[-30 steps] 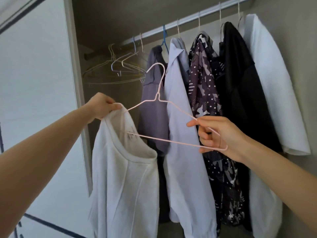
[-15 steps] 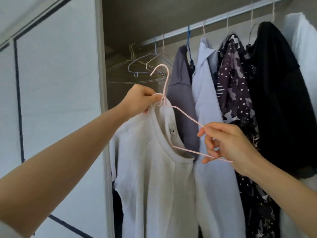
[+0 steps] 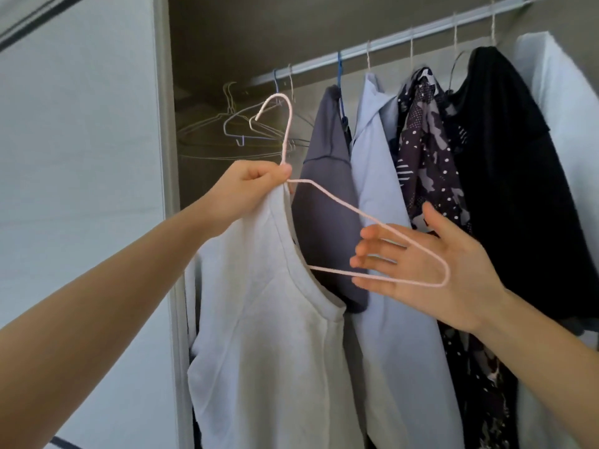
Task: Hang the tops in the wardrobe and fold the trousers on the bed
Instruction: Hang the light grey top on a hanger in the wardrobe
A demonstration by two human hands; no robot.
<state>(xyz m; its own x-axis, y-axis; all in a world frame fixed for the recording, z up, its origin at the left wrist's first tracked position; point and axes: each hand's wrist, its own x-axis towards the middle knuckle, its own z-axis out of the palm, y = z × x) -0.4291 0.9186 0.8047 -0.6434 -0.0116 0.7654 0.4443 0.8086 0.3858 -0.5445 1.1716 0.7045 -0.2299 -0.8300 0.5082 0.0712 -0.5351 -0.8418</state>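
A white top point(image 3: 265, 335) hangs half threaded on a pink wire hanger point(image 3: 337, 202): its left side is inside the neckline, its right arm sticks out bare. My left hand point(image 3: 249, 189) pinches the hanger's neck together with the top's collar, hook pointing up. My right hand point(image 3: 431, 270) is spread flat with straight fingers just behind the hanger's free right end, holding nothing. The wardrobe rail point(image 3: 389, 43) runs above.
Several tops hang on the rail: a grey one point(image 3: 324, 176), a pale blue shirt point(image 3: 379, 202), a patterned dark one point(image 3: 431, 163), a black one point(image 3: 512, 176) and a white one point(image 3: 564, 108). Empty wire hangers point(image 3: 240, 131) cluster at the rail's left end. The wardrobe's sliding door point(image 3: 81, 189) stands at left.
My right hand let go of the hanger's right end and opened flat. My left hand moved up to pinch the hanger's neck with the collar, and the top slid further onto the hanger.
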